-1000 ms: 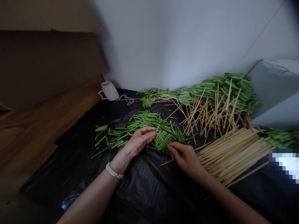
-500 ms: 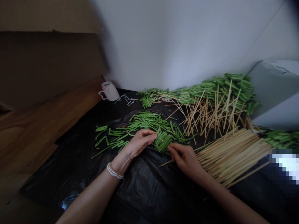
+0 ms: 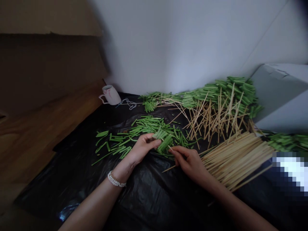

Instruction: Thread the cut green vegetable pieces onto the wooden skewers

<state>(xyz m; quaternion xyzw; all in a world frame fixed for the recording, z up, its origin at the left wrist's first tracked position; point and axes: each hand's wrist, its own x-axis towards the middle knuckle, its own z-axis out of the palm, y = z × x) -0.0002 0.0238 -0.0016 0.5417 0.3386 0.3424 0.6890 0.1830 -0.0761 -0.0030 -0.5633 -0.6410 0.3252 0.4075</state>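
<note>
My left hand (image 3: 143,147), with a beaded bracelet at the wrist, is closed on the end of a row of cut green stem pieces (image 3: 166,144) lying side by side on a thin wooden skewer. The fingertips of my right hand (image 3: 189,158) pinch that skewer (image 3: 170,148) at the row's right end. A second skewer tip (image 3: 168,168) pokes out to the left beneath the right hand. Loose cut green stems (image 3: 144,125) are scattered just behind both hands on black plastic sheeting (image 3: 141,189).
Bare skewers (image 3: 238,160) lie in a thick pile to the right. Behind them, filled skewers of green pieces (image 3: 211,93) are heaped along the pale wall. A white mug (image 3: 112,95) stands back left by some string (image 3: 128,103). A light box (image 3: 281,93) is at right.
The left hand has taken hold of the row of green pieces, which is lifted and tilted a little. The right hand stays on the skewer. The view has shifted slightly.
</note>
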